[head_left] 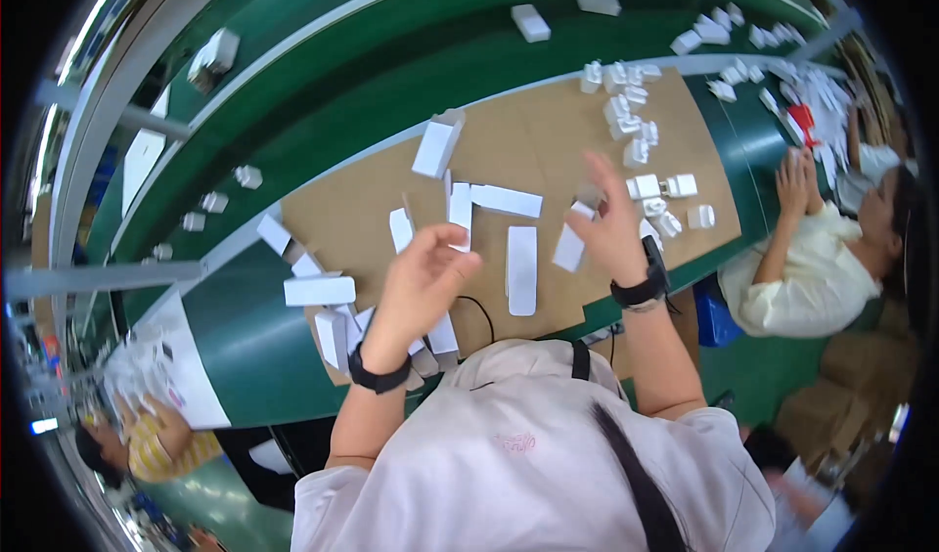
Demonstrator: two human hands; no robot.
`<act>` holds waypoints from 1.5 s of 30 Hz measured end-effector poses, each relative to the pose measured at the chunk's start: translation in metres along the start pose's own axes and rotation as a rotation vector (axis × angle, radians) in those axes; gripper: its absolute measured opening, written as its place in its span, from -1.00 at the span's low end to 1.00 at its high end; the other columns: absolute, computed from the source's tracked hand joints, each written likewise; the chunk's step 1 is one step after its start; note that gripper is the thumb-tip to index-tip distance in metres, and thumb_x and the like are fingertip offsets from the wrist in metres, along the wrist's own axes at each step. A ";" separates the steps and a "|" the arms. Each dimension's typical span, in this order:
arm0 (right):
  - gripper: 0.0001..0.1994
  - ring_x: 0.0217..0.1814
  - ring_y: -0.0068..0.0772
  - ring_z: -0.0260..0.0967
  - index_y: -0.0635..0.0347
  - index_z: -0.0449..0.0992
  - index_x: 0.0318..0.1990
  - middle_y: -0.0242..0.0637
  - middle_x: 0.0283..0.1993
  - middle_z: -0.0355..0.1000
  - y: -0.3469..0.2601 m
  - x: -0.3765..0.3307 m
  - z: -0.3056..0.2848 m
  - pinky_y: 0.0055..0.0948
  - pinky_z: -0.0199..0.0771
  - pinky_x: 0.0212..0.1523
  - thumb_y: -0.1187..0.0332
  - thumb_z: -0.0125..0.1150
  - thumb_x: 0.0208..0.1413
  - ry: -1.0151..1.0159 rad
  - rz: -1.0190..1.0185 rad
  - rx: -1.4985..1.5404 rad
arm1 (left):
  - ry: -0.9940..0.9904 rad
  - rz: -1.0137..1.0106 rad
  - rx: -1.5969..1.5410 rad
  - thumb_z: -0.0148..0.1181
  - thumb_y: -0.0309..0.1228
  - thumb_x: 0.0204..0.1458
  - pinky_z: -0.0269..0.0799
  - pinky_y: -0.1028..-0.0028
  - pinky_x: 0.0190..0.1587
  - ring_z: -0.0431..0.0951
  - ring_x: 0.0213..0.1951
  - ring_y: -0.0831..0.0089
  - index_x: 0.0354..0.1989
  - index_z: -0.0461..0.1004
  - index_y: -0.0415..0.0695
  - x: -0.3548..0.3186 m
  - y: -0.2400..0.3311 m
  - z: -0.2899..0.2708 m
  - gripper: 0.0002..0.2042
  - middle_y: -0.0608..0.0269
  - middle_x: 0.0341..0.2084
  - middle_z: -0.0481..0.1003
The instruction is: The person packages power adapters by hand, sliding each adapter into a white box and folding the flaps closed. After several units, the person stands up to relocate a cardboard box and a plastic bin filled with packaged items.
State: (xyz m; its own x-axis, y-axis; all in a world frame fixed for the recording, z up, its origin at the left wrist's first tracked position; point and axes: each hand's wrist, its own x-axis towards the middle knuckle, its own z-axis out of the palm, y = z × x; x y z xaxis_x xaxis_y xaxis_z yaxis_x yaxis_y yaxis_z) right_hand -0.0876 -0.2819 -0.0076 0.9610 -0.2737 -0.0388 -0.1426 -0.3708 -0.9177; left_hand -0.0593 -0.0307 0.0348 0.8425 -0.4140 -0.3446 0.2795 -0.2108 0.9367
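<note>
My left hand [423, 283] hovers over the brown cardboard sheet, its fingers bent and its thumb apart from them, with nothing seen between. Beyond its fingertips stands a narrow white box [460, 205]. My right hand [614, 234] is raised with fingers stretched out. A white box [568, 247] lies just left of its thumb; whether they touch, I cannot tell. Between my hands a flat white box [522, 270] rests on the cardboard. Another white box [507, 201] lies crosswise behind it, and one with a raised flap [436, 147] stands farther back.
White plug adapters [626, 117] cluster at the right of the cardboard [558, 141]. More white boxes [320, 290] are heaped by my left forearm. A green conveyor belt [391, 73] runs behind. A co-worker [807, 268] sits at the right, another [161, 444] at the far left.
</note>
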 end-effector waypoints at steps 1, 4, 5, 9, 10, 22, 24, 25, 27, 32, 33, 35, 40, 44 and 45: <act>-0.25 0.25 -0.13 0.08 0.09 0.10 0.21 0.03 0.22 0.08 -0.017 -0.007 -0.003 -0.26 0.22 0.12 0.56 0.25 -0.24 0.038 0.016 -0.019 | -0.045 0.007 -0.005 0.28 -0.29 -0.10 0.34 0.37 -0.11 0.40 -0.07 0.34 0.00 0.27 -0.28 0.002 -0.006 0.006 -0.48 0.07 -0.16 0.42; -0.26 0.17 -0.28 0.19 0.15 -0.01 0.25 -0.03 0.14 0.21 -0.043 -0.026 0.009 -0.34 0.21 0.12 0.53 0.22 -0.11 -0.346 0.007 0.868 | -0.366 0.062 -0.100 0.38 -0.25 -0.22 0.29 0.40 -0.03 0.33 -0.05 0.40 0.25 -0.14 -0.25 0.013 -0.019 0.037 -0.07 0.05 -0.06 0.29; -0.26 0.14 -0.28 0.23 0.17 -0.04 0.26 -0.04 0.12 0.24 -0.040 -0.031 0.015 -0.34 0.19 0.13 0.51 0.22 -0.09 -0.415 -0.058 0.887 | -0.461 0.019 -0.087 0.38 -0.34 -0.24 0.33 0.43 -0.08 0.36 -0.10 0.45 0.21 -0.08 -0.25 0.017 -0.013 0.047 -0.13 0.11 -0.14 0.33; -0.30 0.30 -0.32 -0.01 0.14 -0.06 0.28 -0.10 0.19 0.16 -0.004 -0.048 0.000 -0.35 0.13 0.16 0.45 0.17 -0.01 -0.197 -0.302 0.336 | -0.303 0.004 -0.176 0.32 -0.51 -0.25 0.39 0.54 -0.28 0.44 -0.27 0.52 0.09 0.04 -0.22 0.011 -0.014 0.088 -0.30 0.20 -0.27 0.38; -0.38 0.36 -0.35 -0.16 0.15 0.05 0.23 -0.14 0.17 0.18 0.002 -0.050 -0.029 -0.35 0.12 0.18 0.46 0.15 0.00 -0.107 -0.191 0.148 | -0.213 -0.004 -0.208 0.30 -0.50 -0.23 0.42 0.50 -0.28 0.45 -0.28 0.48 0.08 0.06 -0.23 0.007 -0.018 0.085 -0.33 0.17 -0.27 0.39; -0.49 -0.15 -0.07 0.36 0.33 0.32 -0.10 -0.01 -0.18 0.37 0.142 -0.024 -0.140 -0.31 0.37 -0.15 0.33 0.35 -0.25 0.170 0.168 -0.530 | -0.100 -0.151 -1.008 0.15 -0.27 -0.11 0.47 0.29 -0.30 0.49 -0.33 0.25 0.02 0.19 -0.19 0.010 -0.016 0.128 -0.50 0.08 -0.25 0.38; -0.61 -0.23 -0.10 0.35 0.28 0.37 -0.20 -0.02 -0.27 0.37 0.135 -0.039 -0.139 -0.31 0.36 -0.25 0.34 0.33 -0.22 0.219 0.172 -0.578 | 0.010 -0.175 -0.649 0.26 -0.36 -0.21 0.45 0.38 -0.35 0.48 -0.38 0.34 0.01 0.17 -0.21 0.017 -0.033 0.130 -0.43 0.18 -0.38 0.41; -0.65 -0.25 -0.10 0.35 0.26 0.39 -0.23 -0.02 -0.29 0.36 0.123 -0.049 -0.135 -0.30 0.36 -0.27 0.36 0.33 -0.21 0.153 0.307 -0.507 | 0.021 -0.183 -0.647 0.26 -0.36 -0.21 0.45 0.38 -0.35 0.48 -0.38 0.34 0.01 0.17 -0.21 0.022 -0.037 0.134 -0.43 0.18 -0.38 0.41; -0.70 -0.24 -0.06 0.33 0.23 0.41 -0.27 -0.05 -0.32 0.36 0.137 -0.068 -0.122 -0.26 0.35 -0.26 0.39 0.30 -0.21 0.076 -0.001 -0.578 | 0.244 -0.072 -0.020 0.32 -0.41 -0.27 0.43 0.44 -0.35 0.49 -0.38 0.39 -0.02 0.15 -0.24 0.035 -0.039 0.149 -0.39 0.22 -0.45 0.42; -0.57 -0.16 0.01 0.30 0.15 0.34 -0.08 -0.06 -0.11 0.26 0.137 -0.049 -0.084 -0.19 0.37 -0.17 0.43 0.23 -0.22 -0.025 -0.031 -0.762 | 0.365 0.134 0.474 0.42 -0.26 -0.31 0.35 0.34 -0.17 0.40 -0.20 0.14 -0.02 -0.01 -0.45 0.061 -0.054 0.180 -0.19 -0.17 -0.23 0.32; -0.56 -0.18 -0.01 0.31 0.13 0.33 -0.06 -0.05 -0.11 0.24 0.143 -0.046 -0.078 -0.20 0.40 -0.22 0.43 0.21 -0.21 -0.039 -0.026 -0.845 | 0.360 0.146 0.477 0.42 -0.26 -0.31 0.35 0.34 -0.17 0.40 -0.20 0.14 -0.02 -0.01 -0.45 0.066 -0.053 0.178 -0.19 -0.17 -0.23 0.32; -0.56 -0.19 -0.03 0.32 0.11 0.32 -0.04 -0.03 -0.11 0.22 0.151 -0.041 -0.073 -0.21 0.43 -0.27 0.44 0.19 -0.19 -0.036 -0.019 -0.937 | 0.269 0.103 0.380 0.41 -0.26 -0.28 0.35 0.35 -0.15 0.40 -0.20 0.13 0.00 -0.03 -0.44 0.070 -0.066 0.180 -0.19 -0.19 -0.23 0.32; -0.62 -0.49 -0.14 0.40 0.13 0.30 -0.06 -0.05 -0.29 0.28 0.151 -0.030 -0.071 -0.27 0.45 -0.58 0.47 0.07 -0.12 -0.226 -0.017 -0.978 | 0.142 -0.207 -0.130 0.27 -0.32 -0.09 0.29 0.43 -0.06 0.30 -0.07 0.37 0.13 -0.26 -0.29 0.072 -0.068 0.177 -0.19 0.07 -0.10 0.22; -0.60 -0.45 -0.26 0.41 0.17 0.31 -0.04 -0.09 -0.29 0.39 0.095 -0.024 -0.083 -0.35 0.40 -0.52 0.43 0.11 -0.13 -0.293 -0.080 -0.363 | 0.092 -0.152 -0.554 0.32 -0.40 -0.18 0.33 0.40 -0.12 0.35 -0.15 0.38 0.12 -0.17 -0.26 0.068 -0.065 0.165 -0.20 0.14 -0.15 0.25; -0.60 -0.45 -0.26 0.41 0.17 0.31 -0.04 -0.09 -0.29 0.39 0.087 -0.022 -0.084 -0.35 0.40 -0.52 0.43 0.11 -0.13 -0.282 -0.080 -0.378 | 0.077 -0.144 -0.563 0.32 -0.40 -0.18 0.33 0.40 -0.12 0.35 -0.15 0.38 0.12 -0.17 -0.26 0.068 -0.057 0.165 -0.20 0.14 -0.15 0.25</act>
State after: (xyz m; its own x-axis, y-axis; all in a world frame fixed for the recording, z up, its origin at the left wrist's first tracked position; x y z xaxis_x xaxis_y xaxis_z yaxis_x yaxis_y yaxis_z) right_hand -0.1412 -0.3831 -0.0535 0.9918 0.0005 -0.1277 -0.0919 -0.6920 -0.7160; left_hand -0.0937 -0.1931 -0.0521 0.8028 -0.3462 -0.4855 0.5780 0.2517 0.7762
